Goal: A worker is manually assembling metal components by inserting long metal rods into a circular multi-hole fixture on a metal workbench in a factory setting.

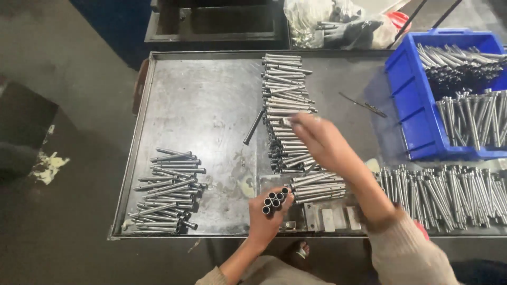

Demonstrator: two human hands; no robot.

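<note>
My left hand (268, 215) grips a bundle of several short metal tubes (275, 199), their open ends facing up, near the front edge of the metal tray table (211, 95). My right hand (320, 138) reaches across to the long central row of metal tubes (285, 89), fingertips pinched on one tube at the row's middle. A small stack of tubes (319, 186) lies just right of my left hand. One dark tube (254, 126) lies apart, left of the row.
A loose pile of tubes (166, 192) lies front left. Many metal rods (449, 192) lie on the right, and a blue bin (417, 105) holds more. A small metal block fixture (330, 217) sits at the front edge. Plastic bags and a glove (343, 24) lie behind.
</note>
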